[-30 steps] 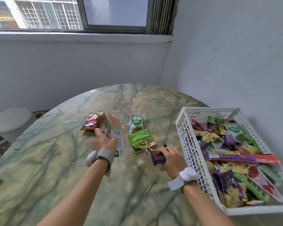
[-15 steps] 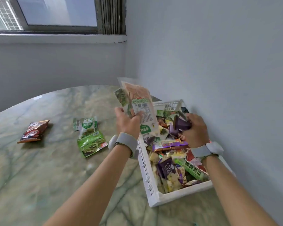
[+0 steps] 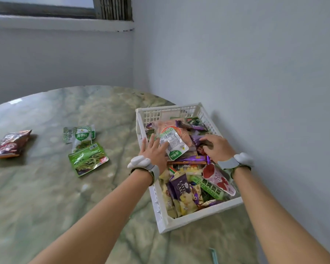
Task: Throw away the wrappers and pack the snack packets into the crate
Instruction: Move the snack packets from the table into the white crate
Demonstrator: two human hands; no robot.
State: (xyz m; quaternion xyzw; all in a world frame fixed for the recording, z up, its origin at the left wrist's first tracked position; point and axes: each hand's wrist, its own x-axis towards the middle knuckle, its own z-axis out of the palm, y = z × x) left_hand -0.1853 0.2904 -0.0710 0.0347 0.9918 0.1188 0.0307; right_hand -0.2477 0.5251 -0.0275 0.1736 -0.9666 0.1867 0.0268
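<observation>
Packets [image 3: 174,142] lie in the crate [image 3: 161,216]; our left hand [image 3: 154,151] presses one with flat fingers, right hand [image 3: 216,147] loosely curled, grip unclear. We should release fully.

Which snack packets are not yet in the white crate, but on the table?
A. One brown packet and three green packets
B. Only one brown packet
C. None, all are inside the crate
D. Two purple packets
A: the brown packet lies on the table far left, and three green packets lie in a cluster between it and the white crate.
</observation>
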